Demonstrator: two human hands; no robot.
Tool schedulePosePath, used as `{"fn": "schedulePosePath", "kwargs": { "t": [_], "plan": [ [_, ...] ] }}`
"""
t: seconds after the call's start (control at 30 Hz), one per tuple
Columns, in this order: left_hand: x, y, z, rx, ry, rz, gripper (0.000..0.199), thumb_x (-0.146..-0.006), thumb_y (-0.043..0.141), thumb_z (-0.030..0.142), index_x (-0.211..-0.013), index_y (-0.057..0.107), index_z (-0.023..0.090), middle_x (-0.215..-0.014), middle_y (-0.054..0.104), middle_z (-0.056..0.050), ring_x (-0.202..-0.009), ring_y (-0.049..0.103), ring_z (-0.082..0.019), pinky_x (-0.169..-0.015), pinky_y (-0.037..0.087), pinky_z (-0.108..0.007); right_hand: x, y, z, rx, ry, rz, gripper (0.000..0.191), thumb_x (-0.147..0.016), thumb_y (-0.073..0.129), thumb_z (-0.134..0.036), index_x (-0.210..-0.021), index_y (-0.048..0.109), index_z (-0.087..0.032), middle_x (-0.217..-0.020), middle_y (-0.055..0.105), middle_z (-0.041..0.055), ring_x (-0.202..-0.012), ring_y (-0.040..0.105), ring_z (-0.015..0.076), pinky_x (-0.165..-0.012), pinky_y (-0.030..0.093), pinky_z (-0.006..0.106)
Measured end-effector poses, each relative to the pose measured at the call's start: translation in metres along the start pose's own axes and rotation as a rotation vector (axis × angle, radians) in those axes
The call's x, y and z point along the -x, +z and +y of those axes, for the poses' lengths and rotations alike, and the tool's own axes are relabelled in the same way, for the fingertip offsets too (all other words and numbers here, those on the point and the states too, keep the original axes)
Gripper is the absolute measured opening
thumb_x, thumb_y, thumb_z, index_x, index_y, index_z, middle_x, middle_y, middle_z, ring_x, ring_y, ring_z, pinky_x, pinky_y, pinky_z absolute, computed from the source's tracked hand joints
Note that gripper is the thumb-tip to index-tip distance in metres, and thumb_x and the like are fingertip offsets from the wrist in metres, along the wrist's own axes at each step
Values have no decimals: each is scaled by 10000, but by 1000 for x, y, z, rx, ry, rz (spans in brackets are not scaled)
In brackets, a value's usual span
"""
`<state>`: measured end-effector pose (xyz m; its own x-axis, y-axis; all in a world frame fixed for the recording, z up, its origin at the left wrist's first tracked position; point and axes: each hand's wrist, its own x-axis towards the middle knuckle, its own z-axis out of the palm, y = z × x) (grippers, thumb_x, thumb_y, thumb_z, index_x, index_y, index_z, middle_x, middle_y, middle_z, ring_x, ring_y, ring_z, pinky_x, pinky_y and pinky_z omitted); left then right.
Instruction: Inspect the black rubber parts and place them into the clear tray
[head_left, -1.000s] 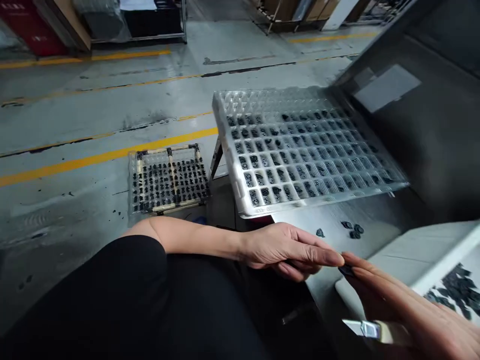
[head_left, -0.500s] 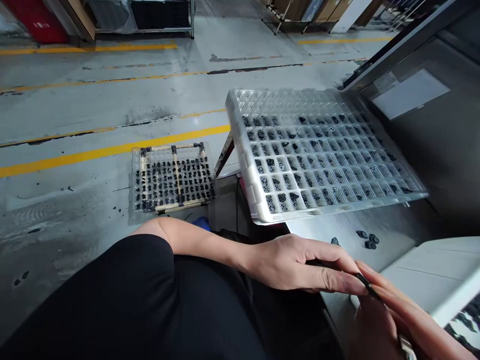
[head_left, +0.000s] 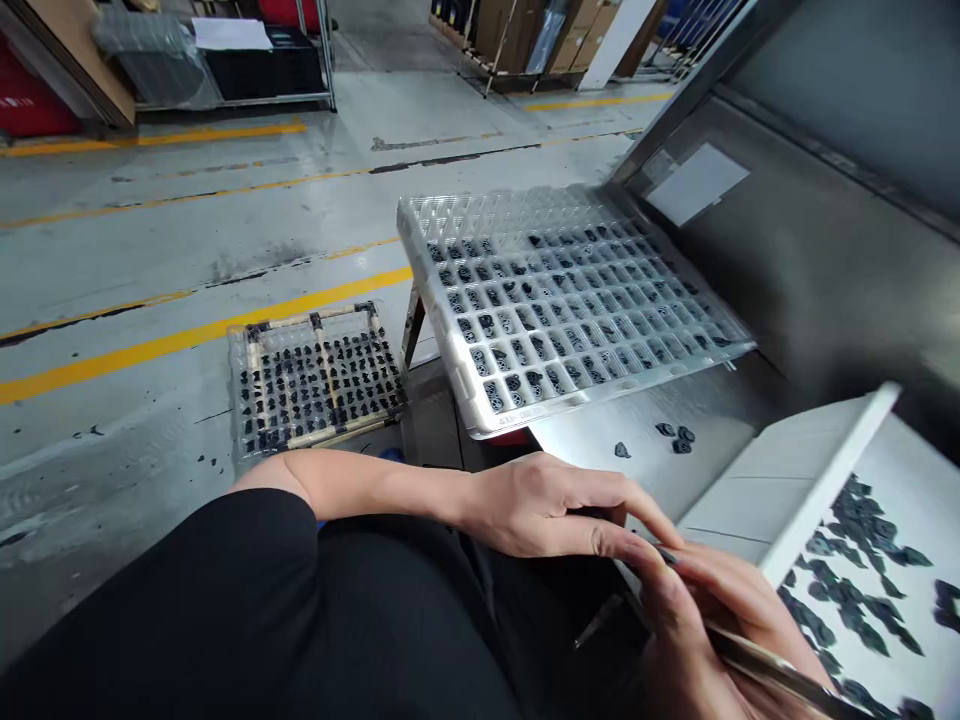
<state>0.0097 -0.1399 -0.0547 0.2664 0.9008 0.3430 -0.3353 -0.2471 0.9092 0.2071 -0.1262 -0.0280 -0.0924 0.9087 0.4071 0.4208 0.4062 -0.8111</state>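
My left hand (head_left: 551, 508) reaches across my lap, its thumb and fingers closed on a small dark part (head_left: 666, 556), mostly hidden by the fingertips. Against it, my right hand (head_left: 720, 620) is closed round a slim metallic tool (head_left: 772, 668), whose tip end is hidden between the fingers. Beyond the hands, a clear compartmented tray (head_left: 480, 405) lies tilted, with small black parts in many of its pockets. Several loose black parts (head_left: 682, 440) rest on the metal surface beside the tray.
A white bin (head_left: 817, 500) with many black parts stands at the right. On the left, a second filled tray (head_left: 322, 438) sits low down. A metal panel (head_left: 795, 230) rises at the right, and racks (head_left: 330, 60) stand far back.
The view has swung right, bringing the white bin's black parts into sight. Both hands remain together, and more of the metallic tool shows in my right hand.
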Motion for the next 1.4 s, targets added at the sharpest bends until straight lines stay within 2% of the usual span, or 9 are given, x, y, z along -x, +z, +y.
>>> {"fn": "schedulePosePath", "kwargs": {
  "t": [0.13,0.23,0.33,0.57,0.97,1.1,1.23,1.3,1.4],
  "plan": [
    [-7,13,-9,61,37,103,253,-998,733,380,-1010,772,131,-916,729,-99,-838,672,-180,-836,543,-308,7,-3,13,-86,24,-65,102,-754,850,-489,-847,813,-470,-884,734,49,-773,678,386,-590,537,585],
    [-12,25,-10,258,-52,121,323,-905,856,423,-964,735,129,-734,659,-21,-689,612,-132,-671,490,-262,11,-3,19,-228,64,129,190,-762,906,-368,-929,815,-360,-913,740,33,-808,673,304,-681,516,463],
    [-16,37,-12,436,-239,112,459,-771,963,472,-937,707,129,-674,661,-2,-579,552,-105,-534,396,-235,9,-2,20,-344,-45,297,163,-773,915,-270,-853,774,-268,-809,698,15,-736,624,238,-668,455,383],
    [-23,52,-28,564,-356,73,511,-798,939,527,-975,687,120,-645,682,-11,-452,500,-77,-419,305,-214,8,-6,36,-290,-193,220,164,-831,861,-143,-930,791,-253,-905,697,31,-789,648,219,-590,461,334],
    [-22,55,-32,582,-437,139,507,-768,974,472,-950,665,113,-669,705,-33,-402,458,-51,-405,267,-222,16,0,51,-254,-240,194,37,-964,785,-121,-994,783,-142,-906,668,52,-855,615,178,-729,464,324],
    [5,29,-31,487,-500,104,499,-793,947,497,-1006,704,118,-679,703,-17,-441,471,-51,-434,297,-211,26,10,51,-254,-198,45,92,-1033,710,-184,-997,790,-158,-907,650,56,-837,610,171,-698,450,305],
    [72,-21,-50,182,-770,181,399,-808,948,397,-1051,798,118,-692,703,-17,-543,547,-78,-499,392,-196,38,26,48,-270,-202,-115,128,-1041,675,-175,-958,772,-161,-906,671,64,-840,633,179,-686,463,307],
    [116,-53,-69,101,-875,387,338,-804,955,329,-996,791,105,-680,676,-7,-564,576,-100,-504,429,-203,43,36,47,-305,-220,-218,126,-1027,672,-138,-929,747,-167,-891,687,60,-826,644,179,-689,478,307],
    [184,-109,-98,-19,-966,844,229,-979,797,319,-1054,724,114,-821,681,-6,-629,612,-106,-568,525,-224,47,50,48,-308,-257,-404,119,-1014,669,-109,-937,727,-179,-889,700,51,-799,673,175,-708,516,300]
  ]
}}
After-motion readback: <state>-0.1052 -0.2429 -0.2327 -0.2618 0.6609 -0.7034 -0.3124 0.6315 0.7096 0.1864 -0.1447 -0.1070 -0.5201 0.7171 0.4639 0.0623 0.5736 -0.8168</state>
